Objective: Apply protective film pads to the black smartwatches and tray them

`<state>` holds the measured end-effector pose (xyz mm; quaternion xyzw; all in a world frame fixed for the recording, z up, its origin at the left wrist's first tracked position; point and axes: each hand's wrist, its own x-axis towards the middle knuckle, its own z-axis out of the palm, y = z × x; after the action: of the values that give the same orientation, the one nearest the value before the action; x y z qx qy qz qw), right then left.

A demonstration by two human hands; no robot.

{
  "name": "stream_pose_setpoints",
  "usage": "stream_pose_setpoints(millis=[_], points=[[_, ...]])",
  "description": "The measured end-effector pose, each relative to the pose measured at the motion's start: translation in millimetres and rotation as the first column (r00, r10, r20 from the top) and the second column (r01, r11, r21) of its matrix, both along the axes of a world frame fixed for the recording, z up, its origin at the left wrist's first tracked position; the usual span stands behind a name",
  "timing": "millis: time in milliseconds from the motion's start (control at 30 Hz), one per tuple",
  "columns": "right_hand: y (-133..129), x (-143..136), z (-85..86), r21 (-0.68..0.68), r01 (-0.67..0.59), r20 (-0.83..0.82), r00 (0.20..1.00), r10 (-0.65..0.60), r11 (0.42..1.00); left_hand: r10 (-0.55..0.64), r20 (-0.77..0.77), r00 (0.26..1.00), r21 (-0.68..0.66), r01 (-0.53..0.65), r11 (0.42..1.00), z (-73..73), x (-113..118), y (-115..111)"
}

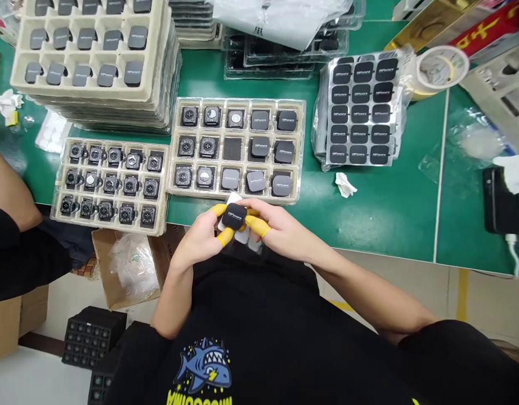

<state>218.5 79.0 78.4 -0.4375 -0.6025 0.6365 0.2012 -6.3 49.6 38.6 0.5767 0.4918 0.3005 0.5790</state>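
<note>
Between my two hands is a black square watch face with white lettering across its front. My left hand grips its left and lower edges with yellow-cotted fingers. On the other side, my right hand pinches its right edge, also in yellow finger cots. White and translucent film pieces show behind and below it. Just beyond my hands lies a pulp tray of square watch faces, some lettered, others with a round sensor side up. Its middle pocket holds no watch face.
Left of it is another tray of watch faces. A tall tray stack stands behind. Sheets of black lettered stickers, crumpled paper and a tape roll lie right. Another person's arm is at far left.
</note>
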Motion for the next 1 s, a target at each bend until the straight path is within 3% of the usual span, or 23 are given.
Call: stream_pose_setpoints(millis=[167,333,433,533,633,700,800,867,933,1000], points=[[5.6,-4.9,-1.3,-0.073,-0.048,-0.029,0.999,0.046,0.996,-0.001,-0.068,0.998,0.011,0.002,1.0,2.6,3.7,0.7],[14.7,-10.8,1.6,0.114,-0.056,0.085,0.995,0.046,0.992,0.059,-0.136,0.989,0.073,-0.05,0.996,4.4,2.5,-12.0],[51.9,-11.0,1.7,0.322,-0.004,0.146,0.988,-0.046,0.947,0.112,-0.159,0.981,0.101,-0.097,0.99,0.4,-10.2,-18.2],[105.6,-15.1,-7.0,0.543,-0.032,0.341,0.922,-0.185,0.839,0.121,-0.212,0.97,0.11,-0.1,0.989,-5.7,-26.1,-27.9],[144.6,-25.8,-21.6,0.569,-0.204,0.53,0.832,-0.166,0.796,0.122,-0.235,0.964,0.113,-0.098,0.989,-11.7,-37.8,-42.2],[153.7,-33.3,-29.8,0.568,-0.24,0.563,0.812,-0.158,0.788,0.144,-0.234,0.962,0.123,-0.118,0.985,-15.7,-41.8,-52.4],[145.6,-37.1,-33.2,0.62,-0.182,0.565,0.778,-0.274,0.763,0.236,-0.202,0.95,0.219,-0.192,0.957,-19.8,-42.8,-63.4],[128.1,-31.7,-28.7,0.662,-0.106,0.496,0.805,-0.327,0.742,0.268,-0.136,0.954,0.333,-0.211,0.919,-19.7,-42.5,-65.9],[101.2,-20.9,-21.0,0.657,-0.033,0.344,0.902,-0.261,0.753,0.241,-0.064,0.968,0.443,-0.189,0.876,-17.8,-43.9,-65.2],[67.3,-8.0,-14.3,0.569,0.002,0.158,0.981,-0.111,0.823,0.194,-0.023,0.981,0.515,-0.155,0.843,-16.6,-48.2,-63.8]])
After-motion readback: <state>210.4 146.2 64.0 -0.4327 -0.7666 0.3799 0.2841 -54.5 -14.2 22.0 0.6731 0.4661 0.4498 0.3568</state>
